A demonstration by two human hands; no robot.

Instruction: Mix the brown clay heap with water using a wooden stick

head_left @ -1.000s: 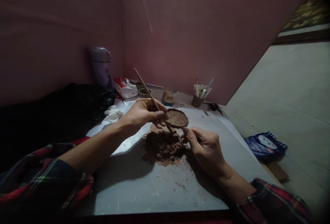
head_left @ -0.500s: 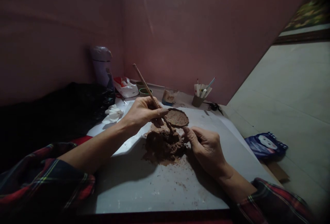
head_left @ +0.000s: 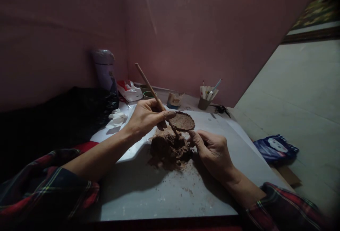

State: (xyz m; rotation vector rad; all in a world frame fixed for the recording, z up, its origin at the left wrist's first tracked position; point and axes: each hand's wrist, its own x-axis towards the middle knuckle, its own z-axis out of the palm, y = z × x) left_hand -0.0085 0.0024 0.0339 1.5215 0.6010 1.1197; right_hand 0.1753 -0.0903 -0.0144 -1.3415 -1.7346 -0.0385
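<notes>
My left hand (head_left: 151,116) is closed round a long thin wooden stick (head_left: 148,85), which slants down to the right. Its lower end touches a dark brown, crumbly, clay-like mass (head_left: 167,151) on the white board (head_left: 138,195). My right hand (head_left: 212,149) is pinched shut at the right side of that mass; what sits between its fingertips, if anything, I cannot make out. Just behind the fingertips is a round brown disc (head_left: 182,121) with a raised rim. Brown smears mark both thumbs.
Behind the board stand a glass (head_left: 175,99) with brown stains, a small pot of pens (head_left: 205,100) and dark cups (head_left: 150,94). At left are a crumpled white tissue (head_left: 117,118), a black plastic bag (head_left: 66,117) and a purple bottle (head_left: 105,69). Crumbs lie in front of the mass.
The stick and my left hand have shifted very slightly, with the stick's lower end still at the mass. My right hand stays in nearly the same place. The view has tilted a little.
</notes>
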